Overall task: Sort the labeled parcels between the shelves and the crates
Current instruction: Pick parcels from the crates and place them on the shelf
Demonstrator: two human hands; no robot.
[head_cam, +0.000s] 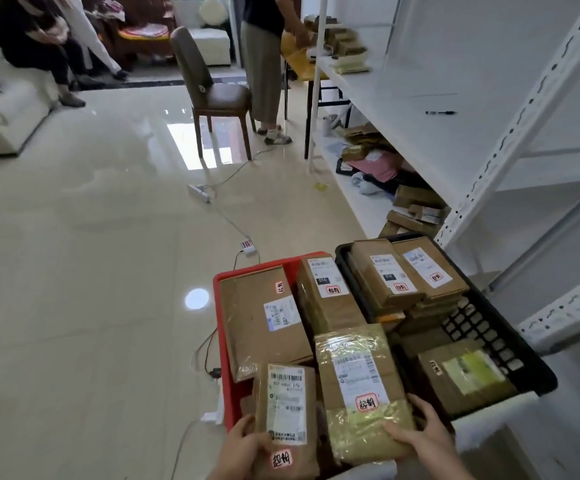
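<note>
Left hand: the left hand [243,445] grips a narrow brown parcel [286,417] from its near end, fingers curled round the lower edge, over the near side of the red crate [220,327].
Right hand: the right hand [420,434] grasps the tape-wrapped parcel [361,393] at its near right corner, thumb on top, fingers underneath as far as I can see.
Red crate: stacked full; a large flat box [260,320] lies along its left side and a long box [326,296] leans at the far right corner.
Black crate: the black crate [489,327] sits touching the red one on the right, with two labeled boxes [406,275] at its far end and a green-marked parcel [465,372] near its front.
Shelves: the white shelf unit [402,95] stands just beside the crates, its upper board holding only a pen [440,112] nearby.
Risk: the glossy wrap looks slippery, so a one-cornered hold could let that parcel tip back onto the pile.
Risk, second: lifting both at once may drag the leaning box over the crate's rim.
Risk, floor: a cable [233,223] trails by the red crate's left side, a likely trip hazard.
</note>
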